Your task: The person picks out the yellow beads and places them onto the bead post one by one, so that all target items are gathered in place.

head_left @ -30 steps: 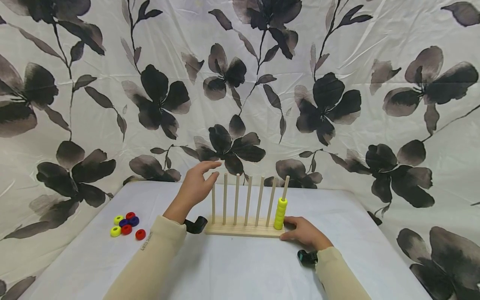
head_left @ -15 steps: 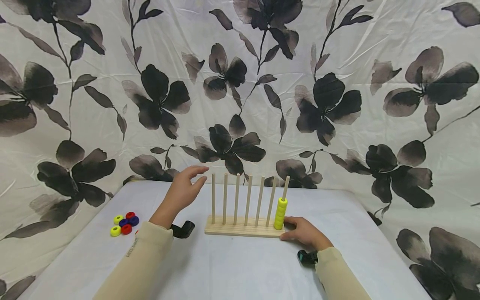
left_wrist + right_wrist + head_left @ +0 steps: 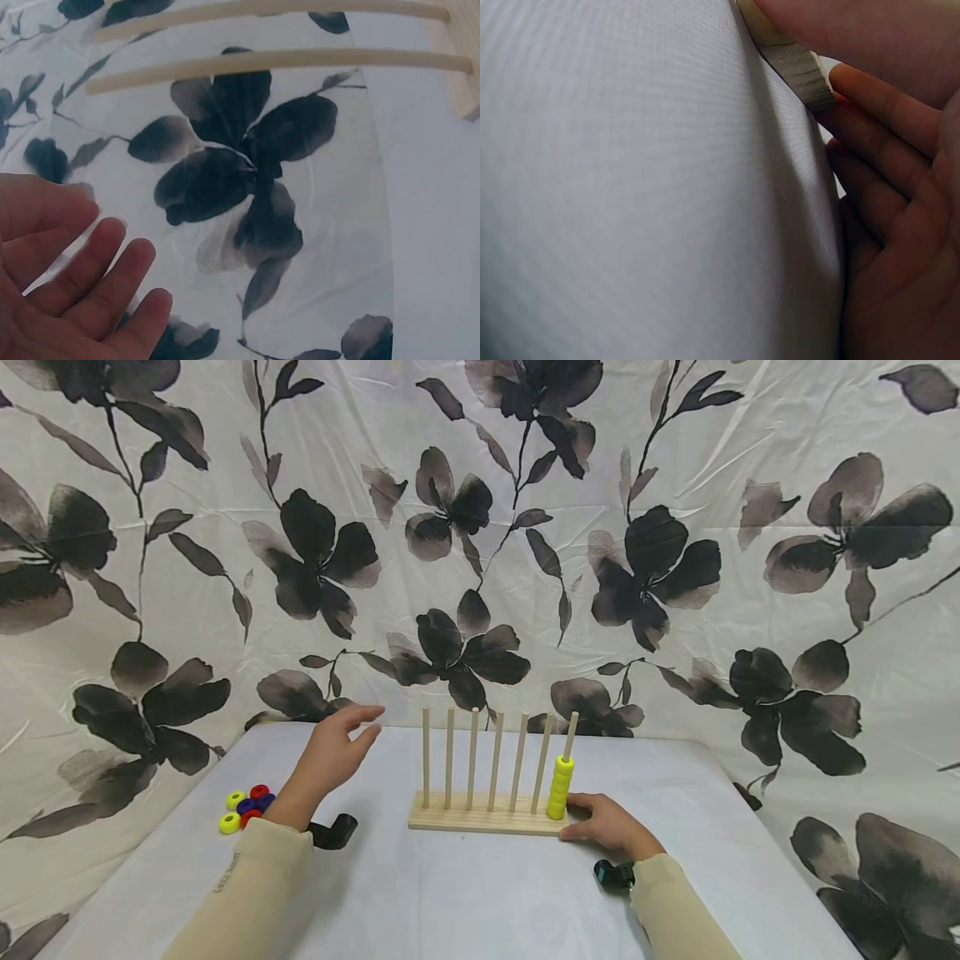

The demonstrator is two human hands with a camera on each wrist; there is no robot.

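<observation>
A wooden peg stand (image 3: 480,821) with several upright pegs stands on the table. Yellow beads (image 3: 560,788) are stacked on its rightmost peg; the other pegs are bare. My right hand (image 3: 609,825) grips the right end of the base, thumb at the front; the right wrist view shows the fingers around the base end (image 3: 799,75). Left of the stand, my left hand (image 3: 330,755) is in the air with nothing in it. Its fingers (image 3: 127,262) are spread and slightly bent in the left wrist view. Loose yellow, red and blue beads (image 3: 228,822) lie beyond the left forearm, partly hidden by it.
A white cloth covers the table (image 3: 480,902). Behind it hangs a floral curtain (image 3: 480,568). Dark wrist cameras are strapped to both wrists, the left one (image 3: 335,832) jutting toward the stand.
My left hand has moved left and down, away from the leftmost peg toward the loose beads, its forearm now covering some of them. The right hand and the stand have stayed put.
</observation>
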